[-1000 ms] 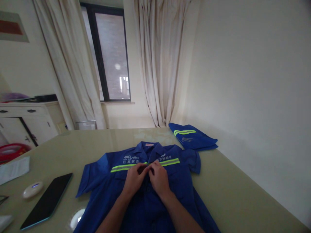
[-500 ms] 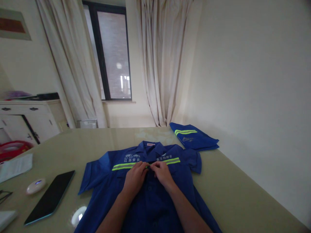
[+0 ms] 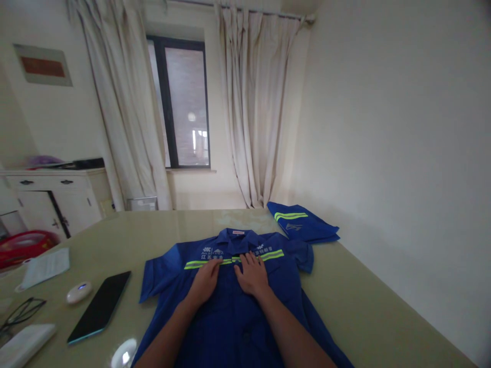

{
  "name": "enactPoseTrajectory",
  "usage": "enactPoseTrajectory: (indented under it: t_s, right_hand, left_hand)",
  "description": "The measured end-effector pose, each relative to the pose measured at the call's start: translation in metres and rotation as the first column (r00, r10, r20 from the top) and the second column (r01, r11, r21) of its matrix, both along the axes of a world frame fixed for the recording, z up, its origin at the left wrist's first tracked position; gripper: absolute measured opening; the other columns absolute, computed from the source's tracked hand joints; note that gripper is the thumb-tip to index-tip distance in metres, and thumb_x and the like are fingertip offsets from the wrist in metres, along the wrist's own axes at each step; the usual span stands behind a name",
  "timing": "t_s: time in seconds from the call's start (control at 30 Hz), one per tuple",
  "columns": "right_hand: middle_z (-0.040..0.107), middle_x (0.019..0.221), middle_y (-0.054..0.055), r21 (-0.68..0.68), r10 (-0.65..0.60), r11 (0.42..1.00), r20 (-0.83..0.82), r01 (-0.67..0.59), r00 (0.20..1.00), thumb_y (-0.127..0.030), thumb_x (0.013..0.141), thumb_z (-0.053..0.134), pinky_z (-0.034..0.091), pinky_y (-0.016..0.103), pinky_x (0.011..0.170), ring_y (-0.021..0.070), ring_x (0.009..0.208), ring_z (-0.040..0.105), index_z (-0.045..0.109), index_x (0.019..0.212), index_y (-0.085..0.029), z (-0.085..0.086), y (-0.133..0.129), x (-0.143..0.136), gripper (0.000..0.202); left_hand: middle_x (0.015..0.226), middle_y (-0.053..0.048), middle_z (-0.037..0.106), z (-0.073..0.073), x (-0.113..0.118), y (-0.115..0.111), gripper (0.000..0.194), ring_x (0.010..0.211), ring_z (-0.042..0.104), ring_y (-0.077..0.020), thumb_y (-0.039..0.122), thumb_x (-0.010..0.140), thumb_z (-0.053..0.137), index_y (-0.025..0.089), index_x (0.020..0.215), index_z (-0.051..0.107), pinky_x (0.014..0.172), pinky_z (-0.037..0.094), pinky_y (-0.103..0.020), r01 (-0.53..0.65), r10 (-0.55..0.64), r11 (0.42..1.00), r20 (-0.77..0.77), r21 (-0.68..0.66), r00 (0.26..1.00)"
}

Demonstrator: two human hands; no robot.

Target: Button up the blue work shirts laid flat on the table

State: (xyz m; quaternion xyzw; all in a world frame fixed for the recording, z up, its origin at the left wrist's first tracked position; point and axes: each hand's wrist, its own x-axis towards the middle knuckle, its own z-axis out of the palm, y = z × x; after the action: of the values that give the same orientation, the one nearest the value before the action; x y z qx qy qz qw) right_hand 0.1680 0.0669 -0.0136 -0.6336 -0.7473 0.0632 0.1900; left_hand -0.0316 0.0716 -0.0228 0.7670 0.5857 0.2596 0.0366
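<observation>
Spread face-up on the worktop [image 3: 372,312], the short-sleeved blue work shirt [image 3: 215,327] under both palms: right hand [image 3: 252,276] open, laid flat beside the placket [image 3: 232,301]; left hand [image 3: 205,282] half curled at the reflective stripe [image 3: 193,264], impossible to tell whether pinching cloth. Looks light, soft, limp, hardly fragile, prone to rucking; best lifted by both shoulders [image 3: 280,238].

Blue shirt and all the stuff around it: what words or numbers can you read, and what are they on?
"江苏": blue shirt, picture's left; next characters and letters above blurred.
"京特朗": same shirt, picture's right; last character blurred, the start by the right hand unclear.
Collar label: too small.
Folded blue garment's grey mark: too blurred.
Paper sheet: nothing readable.
</observation>
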Motion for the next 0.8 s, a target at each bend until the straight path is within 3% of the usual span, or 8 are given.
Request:
enactPoseTrajectory:
  t_s: [0.13, 0.23, 0.3, 0.4, 0.57, 0.7, 0.73, 0.8]
  right_hand:
    - [0.057, 0.146, 0.012, 0.059, -0.018, 0.998, -0.025, 0.019, 1.000, -0.052, 0.101, 0.036, 0.023, 0.048, 0.119, 0.0291, 0.142, 0.043, 0.061, 0.136, -0.021, 0.004, -0.001, -0.003, 0.053]
    - [0.064, 0.135, 0.014, 0.173, -0.084, 0.981, -0.056, 0.092, 0.995, -0.047, 0.102, 0.036, 0.035, 0.043, 0.111, 0.0291, 0.129, 0.054, 0.064, 0.129, -0.019, 0.009, -0.004, -0.005, 0.048]
    - [0.058, 0.143, 0.014, 0.231, -0.091, 0.968, -0.058, 0.102, 0.994, -0.045, 0.101, 0.040, 0.034, 0.041, 0.112, 0.0287, 0.133, 0.050, 0.059, 0.136, -0.019, 0.010, -0.004, -0.005, 0.048]
    - [0.039, 0.160, 0.012, 0.172, -0.067, 0.983, -0.029, 0.071, 0.997, -0.052, 0.098, 0.045, 0.025, 0.042, 0.119, 0.0294, 0.147, 0.033, 0.048, 0.149, -0.018, 0.007, -0.001, -0.003, 0.062]
    - [0.035, 0.163, 0.010, -0.022, -0.052, 0.998, 0.004, 0.052, 0.999, -0.061, 0.099, 0.034, 0.017, 0.045, 0.122, 0.0270, 0.152, 0.027, 0.042, 0.154, -0.019, 0.002, 0.006, -0.003, 0.070]
    - [0.031, 0.164, 0.009, -0.040, -0.058, 0.998, 0.004, 0.058, 0.998, -0.063, 0.098, 0.031, 0.014, 0.045, 0.122, 0.0259, 0.153, 0.024, 0.039, 0.156, -0.019, 0.002, 0.008, -0.004, 0.073]
    - [0.031, 0.165, 0.010, -0.042, -0.057, 0.997, 0.005, 0.057, 0.998, -0.064, 0.098, 0.031, 0.014, 0.045, 0.122, 0.0260, 0.153, 0.024, 0.038, 0.156, -0.019, 0.001, 0.008, -0.004, 0.073]
    - [0.030, 0.165, 0.010, -0.044, -0.050, 0.998, 0.008, 0.051, 0.999, -0.064, 0.098, 0.030, 0.014, 0.045, 0.122, 0.0267, 0.153, 0.024, 0.038, 0.156, -0.019, 0.001, 0.008, -0.003, 0.074]
  left_hand:
    - [0.128, -0.019, 0.069, 0.008, -0.069, -0.022, 0.051, 0.124, 0.060, -0.0294, 0.022, 0.097, 0.026, 0.008, 0.123, 0.066, 0.111, 0.041, -0.046, -0.265, 0.268, 0.961, -0.041, 0.076, 0.962]
    - [0.132, -0.029, 0.061, 0.005, -0.113, -0.036, 0.057, 0.129, 0.053, -0.0384, 0.035, 0.095, 0.031, -0.003, 0.115, 0.068, 0.110, 0.037, -0.050, -0.566, 0.577, 0.815, -0.262, 0.125, 0.773]
    - [0.137, -0.031, 0.057, 0.001, -0.127, -0.042, 0.067, 0.128, 0.051, -0.0427, 0.051, 0.093, 0.034, -0.003, 0.113, 0.069, 0.102, 0.041, -0.052, -0.681, 0.674, 0.724, -0.318, 0.110, 0.666]
    - [0.134, -0.028, 0.058, -0.004, -0.133, -0.044, 0.073, 0.124, 0.052, -0.0455, 0.061, 0.093, 0.031, 0.002, 0.115, 0.068, 0.091, 0.046, -0.051, -0.762, 0.741, 0.646, -0.275, 0.042, 0.613]
    - [0.119, -0.021, 0.070, 0.005, -0.140, -0.040, 0.050, 0.115, 0.062, -0.0391, 0.041, 0.096, 0.034, 0.007, 0.117, 0.065, 0.095, 0.047, -0.047, -0.631, 0.616, 0.773, -0.161, -0.066, 0.771]
    - [0.111, -0.019, 0.073, 0.025, -0.128, -0.034, 0.050, 0.100, 0.071, -0.0342, 0.044, 0.099, 0.030, 0.013, 0.127, 0.056, 0.085, 0.054, -0.043, -0.639, 0.652, 0.759, 0.155, -0.127, 0.743]
    - [0.113, -0.017, 0.073, 0.030, -0.121, -0.034, 0.046, 0.103, 0.071, -0.0326, 0.043, 0.099, 0.030, 0.016, 0.128, 0.054, 0.087, 0.055, -0.043, -0.597, 0.596, 0.799, 0.232, -0.075, 0.769]
    - [0.126, -0.012, 0.070, 0.037, -0.100, -0.036, 0.039, 0.117, 0.066, -0.0281, 0.040, 0.099, 0.035, 0.023, 0.129, 0.054, 0.100, 0.052, -0.042, -0.356, 0.321, 0.931, 0.280, 0.084, 0.905]
